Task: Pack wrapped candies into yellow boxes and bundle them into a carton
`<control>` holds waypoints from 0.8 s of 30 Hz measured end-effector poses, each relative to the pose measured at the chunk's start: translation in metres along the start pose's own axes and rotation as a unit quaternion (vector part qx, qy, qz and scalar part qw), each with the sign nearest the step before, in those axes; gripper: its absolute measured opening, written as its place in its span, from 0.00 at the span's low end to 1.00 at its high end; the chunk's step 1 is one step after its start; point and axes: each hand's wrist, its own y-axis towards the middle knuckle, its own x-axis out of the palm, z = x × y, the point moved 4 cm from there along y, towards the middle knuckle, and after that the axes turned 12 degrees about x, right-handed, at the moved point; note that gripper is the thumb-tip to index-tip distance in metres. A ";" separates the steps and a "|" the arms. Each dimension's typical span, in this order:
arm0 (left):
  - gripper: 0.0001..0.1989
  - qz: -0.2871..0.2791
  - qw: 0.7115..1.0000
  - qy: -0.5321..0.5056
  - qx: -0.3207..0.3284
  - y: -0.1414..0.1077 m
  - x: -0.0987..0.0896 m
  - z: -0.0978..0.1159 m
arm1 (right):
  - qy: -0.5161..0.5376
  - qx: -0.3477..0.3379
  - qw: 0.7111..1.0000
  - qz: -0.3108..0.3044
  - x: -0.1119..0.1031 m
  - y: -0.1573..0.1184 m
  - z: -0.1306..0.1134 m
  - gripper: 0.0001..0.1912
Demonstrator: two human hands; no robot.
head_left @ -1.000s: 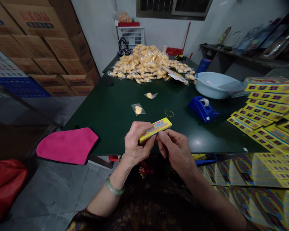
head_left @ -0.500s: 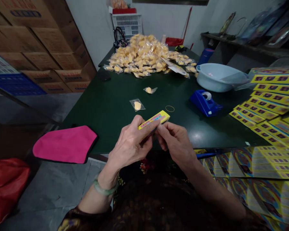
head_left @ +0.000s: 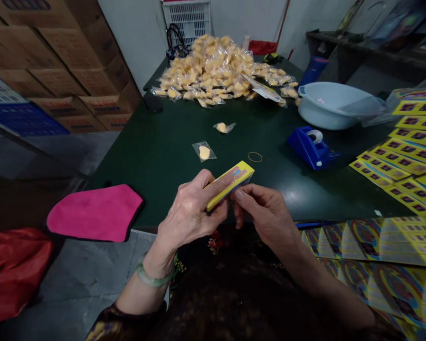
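My left hand (head_left: 188,208) is wrapped round a narrow yellow box (head_left: 244,171) with pink and blue print, its index finger lying along the top. The thumb and bent fingers of my right hand (head_left: 266,208) are pinched at the box's near right side; what they hold, if anything, is hidden. Beyond the box on the dark green table (head_left: 156,156) lie two clear-wrapped yellow pieces, a nearer one (head_left: 204,152) and a farther one (head_left: 222,127). A thin rubber band (head_left: 254,157) rests just past the box's right end.
Many wrapped pieces (head_left: 213,71) are heaped at the back. On the right are a blue tape dispenser (head_left: 310,148), a pale blue basin (head_left: 335,106) and stacked yellow boxes (head_left: 401,161). A pink cloth item (head_left: 92,212) sits at the left edge, near brown cartons (head_left: 53,61).
The yellow box has tilted in my left hand, showing more of its printed face and side. The table items appear shifted slightly as the camera view moved.
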 end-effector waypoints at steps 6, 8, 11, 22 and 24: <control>0.21 0.012 1.000 -0.010 -0.006 -0.001 0.001 -0.001 | 0.033 0.044 0.998 0.006 0.004 0.001 -0.002 0.15; 0.21 0.011 1.000 -0.015 -0.008 -0.001 0.001 -0.001 | 0.033 0.050 0.998 0.008 0.003 0.002 -0.001 0.15; 0.21 0.011 1.000 -0.014 -0.003 0.000 0.001 0.000 | 0.018 0.049 0.999 0.015 0.002 0.003 0.000 0.15; 0.19 0.031 0.999 0.012 0.012 -0.001 0.002 -0.001 | 0.047 0.128 0.990 0.022 -0.002 0.012 0.035 0.24; 0.19 0.027 1.000 0.011 0.012 -0.001 0.003 -0.002 | 0.076 0.186 0.979 0.025 -0.010 0.015 0.056 0.25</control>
